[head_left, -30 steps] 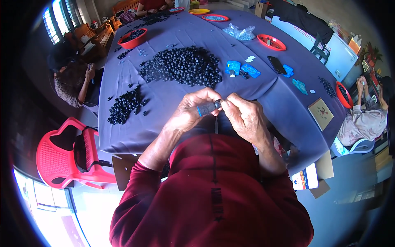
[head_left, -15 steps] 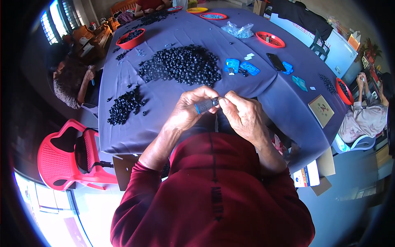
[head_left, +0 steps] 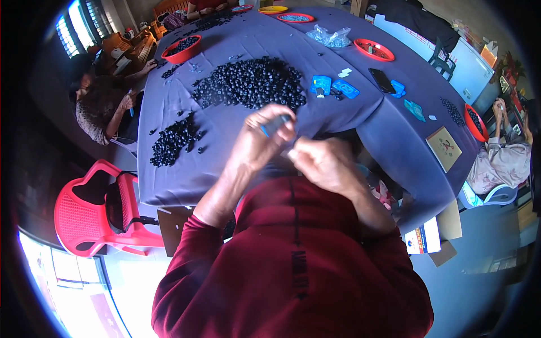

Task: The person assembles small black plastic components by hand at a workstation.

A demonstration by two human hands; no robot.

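Observation:
My left hand (head_left: pixel 260 138) is closed around a short, dark grey cylinder with a blue end (head_left: pixel 275 125), perhaps a tool handle. Close to its right and slightly lower, my right hand (head_left: pixel 324 161) is blurred, its fingers drawn together in a pinch. Whatever lies between those fingertips is too smeared to name. The two hands are apart, above the table's near edge. Just beyond them spreads a large pile of small, round black parts (head_left: pixel 248 81). A smaller pile of black parts (head_left: pixel 173 141) lies to the left.
Blue cards (head_left: pixel 345 88), a black phone (head_left: pixel 382 81) and a clear plastic bag (head_left: pixel 329 37) lie on the cloth-covered table (head_left: pixel 225 160). Red bowls (head_left: pixel 182 55) and trays (head_left: pixel 374 50) stand farther off. A pink chair (head_left: pixel 93 211) is at left. Other people sit around the table.
My hands have separated. The left one has tilted the grey cylinder more upright, and the right one has moved down, away from the cylinder's tip.

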